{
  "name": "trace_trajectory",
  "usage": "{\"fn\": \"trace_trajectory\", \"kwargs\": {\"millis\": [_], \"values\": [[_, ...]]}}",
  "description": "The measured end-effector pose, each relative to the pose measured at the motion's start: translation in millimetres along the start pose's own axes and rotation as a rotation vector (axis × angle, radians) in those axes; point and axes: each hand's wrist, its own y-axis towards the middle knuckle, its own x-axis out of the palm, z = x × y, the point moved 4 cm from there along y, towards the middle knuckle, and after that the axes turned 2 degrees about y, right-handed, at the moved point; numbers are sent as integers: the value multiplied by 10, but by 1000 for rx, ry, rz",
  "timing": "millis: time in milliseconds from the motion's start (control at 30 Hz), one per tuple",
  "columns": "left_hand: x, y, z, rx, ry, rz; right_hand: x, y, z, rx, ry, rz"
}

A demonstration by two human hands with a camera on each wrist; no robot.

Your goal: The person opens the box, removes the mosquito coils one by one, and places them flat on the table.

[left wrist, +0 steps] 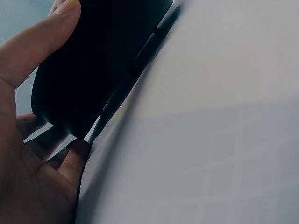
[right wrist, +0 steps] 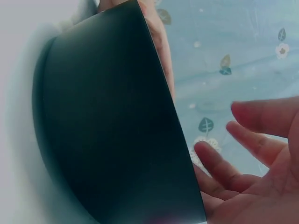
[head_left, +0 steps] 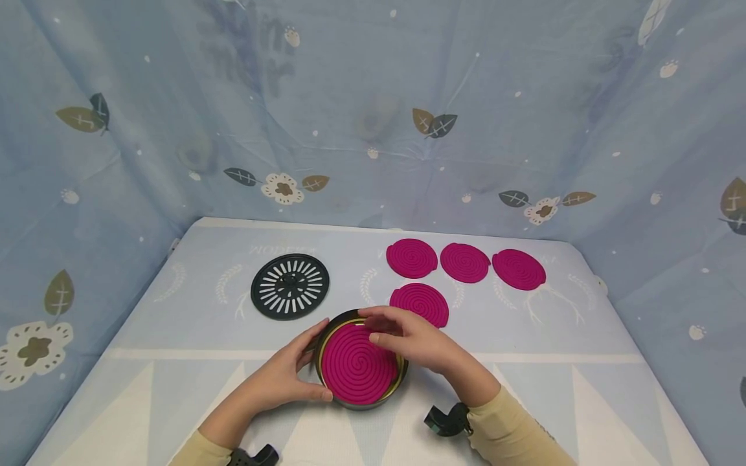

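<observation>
A round dark tin (head_left: 403, 382) with a gold inner wall stands at the front middle of the table in the head view. Inside its rim lies a magenta mosquito coil (head_left: 357, 366). My left hand (head_left: 285, 378) grips the tin from the left, thumb at the front and fingers round the far side. The left wrist view has the tin's dark wall (left wrist: 98, 56) between thumb and fingers. Over the tin's right rim hovers my right hand (head_left: 416, 336), its fingers loosely bent and spread above the coil. In the right wrist view no object shows between those fingers (right wrist: 215, 158).
A black slotted round lid (head_left: 290, 287) lies behind and left of the tin. Another magenta coil (head_left: 421, 303) rests just behind the right hand. Farther back, three coils, left (head_left: 411, 258), middle (head_left: 465, 263) and right (head_left: 519, 269), form a row. A blue patterned curtain (head_left: 373, 129) encloses the table.
</observation>
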Motion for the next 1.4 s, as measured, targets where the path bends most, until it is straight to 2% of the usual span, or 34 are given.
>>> {"fn": "trace_trajectory", "kwargs": {"millis": [167,400,967,1067,1267,1400], "values": [[-4,-2,-4,2,-1,1,-45,6,7,-13,92,55],[-4,3,-11,-13,5,5,-70,14,73,26,241,88],[0,6,-27,18,-11,0,-69,-100,156,141,410,-60],[-1,8,-21,22,-17,-1,-79,-139,147,150,410,-65],[0,15,-14,15,-9,4,-93,-192,123,162,314,-57],[0,11,-14,10,-9,3,-73,-205,114,162,308,-59]]}}
